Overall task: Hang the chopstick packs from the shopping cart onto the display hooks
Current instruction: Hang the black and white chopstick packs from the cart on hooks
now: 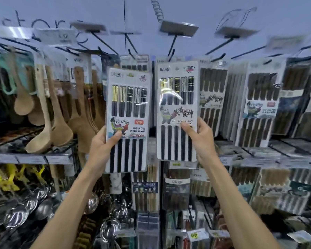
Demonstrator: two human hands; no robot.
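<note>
I hold up two white packs of black chopsticks in front of the display wall. My left hand (101, 150) grips the left pack (128, 112) by its left edge, thumb across the panda picture. My right hand (199, 139) grips the right pack (177, 97) by its lower right edge, thumb on the front. The right pack's top reaches a black display hook (171, 56) under a grey price tag holder; whether the hook passes through its hanging hole, I cannot tell. The left pack hangs lower, below another hook (131, 53). The shopping cart is out of view.
Wooden spoons and ladles (48, 112) hang to the left. Brown chopstick packs (258, 105) fill the hooks to the right. Below are more chopstick packs (178, 191) and steel ladles (25, 211). Empty hooks with tag holders (235, 31) stick out above.
</note>
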